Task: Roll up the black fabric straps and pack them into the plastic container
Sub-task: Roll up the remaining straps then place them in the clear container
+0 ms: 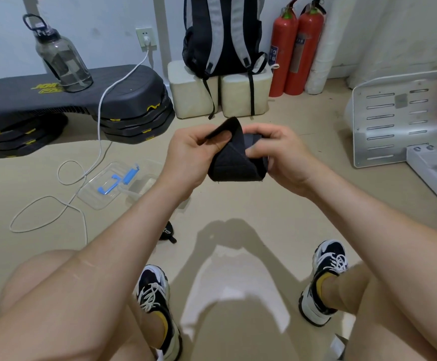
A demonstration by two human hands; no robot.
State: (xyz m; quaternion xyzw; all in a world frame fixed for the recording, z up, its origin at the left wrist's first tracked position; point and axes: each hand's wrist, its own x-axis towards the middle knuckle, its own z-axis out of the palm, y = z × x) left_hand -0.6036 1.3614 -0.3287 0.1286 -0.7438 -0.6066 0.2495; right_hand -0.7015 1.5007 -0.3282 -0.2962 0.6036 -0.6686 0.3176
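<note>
bright, even | floor (238, 204) shadow and glare | edges warped, blurred

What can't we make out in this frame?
Head view:
- Clear plastic container: near side behind left forearm; contents unclear.
- Small black fabric piece on floor: mostly behind that forearm.
- Black fabric strap in both hands: rolled end covered by left hand and right hand.
- White slotted metal panel: blurred, cut by right edge.

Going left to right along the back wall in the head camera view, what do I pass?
Water bottle → wall socket → backpack → two red fire extinguishers → white slotted metal panel.
</note>
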